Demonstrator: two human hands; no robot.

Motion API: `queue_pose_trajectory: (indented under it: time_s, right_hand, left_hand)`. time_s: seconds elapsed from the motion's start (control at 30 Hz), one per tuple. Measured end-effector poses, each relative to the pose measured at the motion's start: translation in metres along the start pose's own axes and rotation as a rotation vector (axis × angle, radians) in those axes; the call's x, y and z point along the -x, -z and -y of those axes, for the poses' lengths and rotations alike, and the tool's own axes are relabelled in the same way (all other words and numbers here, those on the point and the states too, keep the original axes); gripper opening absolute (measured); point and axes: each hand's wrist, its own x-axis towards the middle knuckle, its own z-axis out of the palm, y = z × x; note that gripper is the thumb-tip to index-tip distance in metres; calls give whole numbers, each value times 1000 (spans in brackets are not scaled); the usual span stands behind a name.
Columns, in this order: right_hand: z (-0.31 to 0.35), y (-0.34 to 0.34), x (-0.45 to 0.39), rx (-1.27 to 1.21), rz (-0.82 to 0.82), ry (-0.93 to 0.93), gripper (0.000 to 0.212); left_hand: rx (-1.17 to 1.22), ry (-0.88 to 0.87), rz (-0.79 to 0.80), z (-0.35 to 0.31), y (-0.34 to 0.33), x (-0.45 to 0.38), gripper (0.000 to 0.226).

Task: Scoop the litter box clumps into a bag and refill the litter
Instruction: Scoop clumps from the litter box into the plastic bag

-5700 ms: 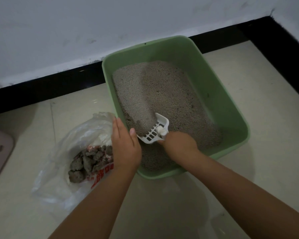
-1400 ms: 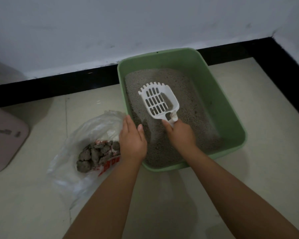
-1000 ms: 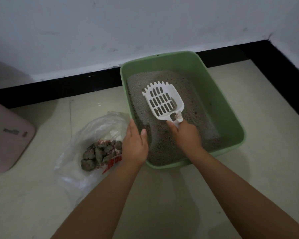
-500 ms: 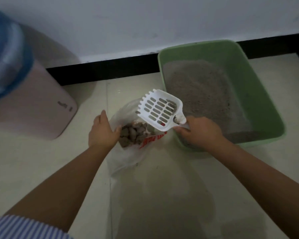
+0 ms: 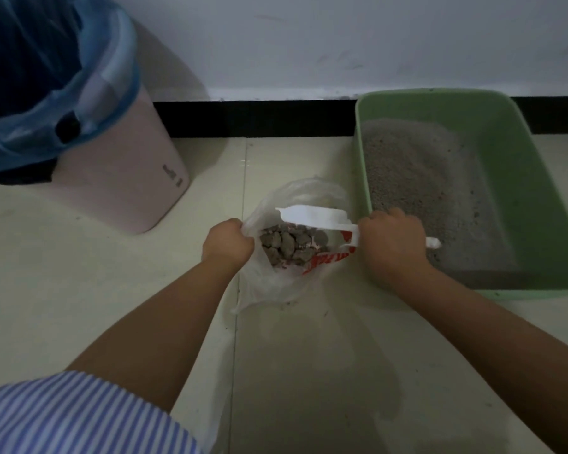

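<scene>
A clear plastic bag [image 5: 276, 283] with red print lies open on the floor and holds several grey clumps [image 5: 291, 245]. My left hand [image 5: 227, 241] grips the bag's left rim. My right hand [image 5: 391, 245] grips the handle of a white slotted scoop [image 5: 312, 216], which is turned on its side over the bag's mouth. The green litter box [image 5: 518, 152] stands to the right against the wall, with grey litter [image 5: 417, 178] heaped toward its left and far side.
A pink bin [image 5: 122, 178] lined with a blue bag [image 5: 46, 93] stands at the left by the wall. A black baseboard [image 5: 259, 117] runs along the white wall. The floor is pale tile. My striped sleeve [image 5: 73, 417] shows at the bottom left.
The scoop came out of the litter box, moved left over the bag and has now rolled onto its side. My left hand shifted from the box's edge to the bag's rim.
</scene>
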Motion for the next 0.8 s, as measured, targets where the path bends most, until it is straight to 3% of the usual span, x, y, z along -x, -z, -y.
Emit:
queue_pose_trajectory:
  time_s: [0.17, 0.33, 0.5, 0.6, 0.7, 0.8]
  right_hand:
    - [-10, 1, 7, -74, 33, -25, 23]
    - [-37, -1, 6, -322, 121, -102, 24]
    - [-48, -7, 14, -268, 27, -17, 24]
    - [-55, -9, 13, -490, -79, -87, 22]
    - [-77, -8, 17, -725, -77, -293, 35]
    - [-101, -6, 27, -575, 79, -412, 29]
  left_hand:
    - [7, -25, -38, -3, -1, 2, 15]
    - [12, -63, -83, -6, -2, 5, 30]
    - [-47, -102, -56, -14, -6, 8, 34]
    - [-225, -111, -89, -20, -6, 17, 50]
    - [-388, -288, -173, -27, -10, 25, 58]
    - [-395, -492, -155, -40, -19, 31, 54]
